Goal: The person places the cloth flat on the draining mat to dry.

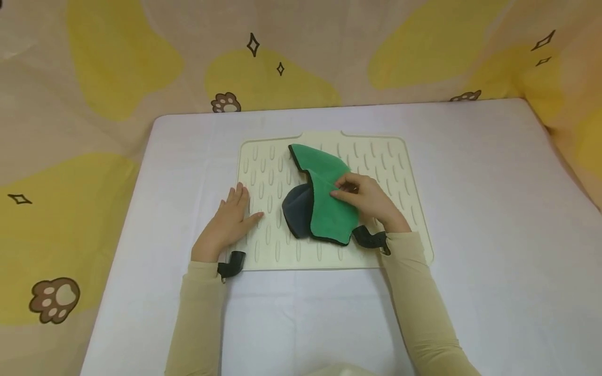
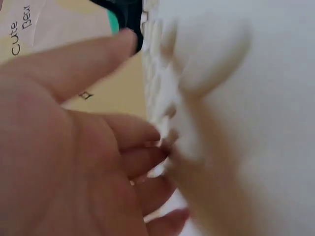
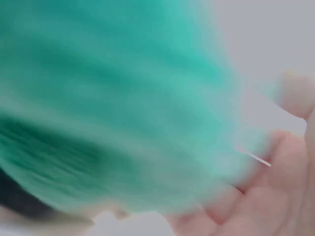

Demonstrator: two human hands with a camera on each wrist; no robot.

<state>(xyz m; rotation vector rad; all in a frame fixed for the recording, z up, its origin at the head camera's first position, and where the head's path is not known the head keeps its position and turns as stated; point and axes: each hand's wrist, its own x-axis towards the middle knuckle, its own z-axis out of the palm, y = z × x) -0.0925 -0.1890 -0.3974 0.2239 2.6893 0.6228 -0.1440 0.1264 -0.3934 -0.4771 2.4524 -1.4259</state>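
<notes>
On a cream ridged mat [image 1: 256, 230] lies a cloth [image 1: 326, 177], green on one face with dark edging and partly turned over. A dark blue-grey part [image 1: 297, 209] shows at its left. My right hand [image 1: 371, 201] pinches the green face between thumb and bent fingers near the cloth's right side. In the right wrist view the green cloth [image 3: 113, 88] is blurred and covers much of the picture, beside the fingers [image 3: 275, 196]. My left hand [image 1: 228, 222] lies with its fingers straight and thumb spread across the mat's left edge.
The mat lies on a white-covered table [image 1: 494, 224]. Behind the table hangs a cream and yellow patterned sheet [image 1: 310, 26]. A black wrist device [image 1: 232, 265] sits at the left cuff, and another black device [image 1: 370, 238] at the right cuff, close to the cloth.
</notes>
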